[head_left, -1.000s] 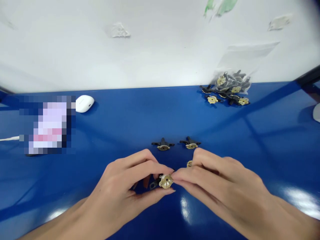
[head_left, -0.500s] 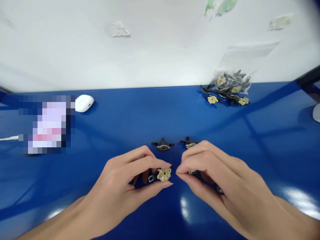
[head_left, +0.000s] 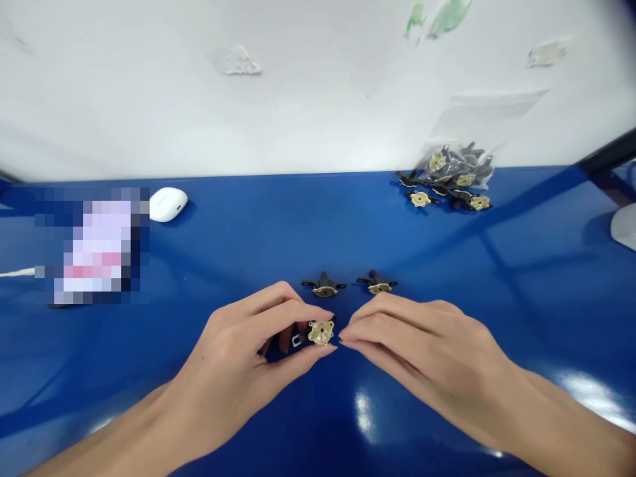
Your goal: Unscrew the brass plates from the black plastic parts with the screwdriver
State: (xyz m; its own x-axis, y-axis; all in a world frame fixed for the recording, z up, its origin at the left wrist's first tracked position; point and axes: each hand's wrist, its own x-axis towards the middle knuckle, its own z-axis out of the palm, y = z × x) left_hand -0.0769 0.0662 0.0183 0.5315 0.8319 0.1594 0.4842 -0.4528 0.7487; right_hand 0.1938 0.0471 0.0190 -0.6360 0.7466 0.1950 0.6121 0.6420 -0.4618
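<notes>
My left hand (head_left: 248, 358) pinches a small black fitting with a round, lobed brass-coloured disc (head_left: 321, 332) between thumb and forefinger. The disc faces me, and a black arm with a square-holed end sticks out on its left side. Just right of the disc, my right hand (head_left: 427, 358) has thumb and fingertips pressed together, close to the disc but apart from it. Whatever sits in those fingertips is hidden. Beyond the hands, two like fittings rest on the blue table: one black fitting (head_left: 324, 285) in the middle, another fitting (head_left: 377, 283) to its right.
Several more fittings (head_left: 420, 199) lie at the back right, beside a clear plastic bag (head_left: 477, 162) holding others. On the left are a pixelated, phone-like device (head_left: 99, 245) and a white rounded case (head_left: 169, 204). A white wall (head_left: 318, 119) stands behind the blue table (head_left: 278, 225).
Both hands have shifted slightly up and left. The right hand has turned over more, hiding the brass and black part that showed beneath its fingers; the right-hand fitting on the table now shows fully.
</notes>
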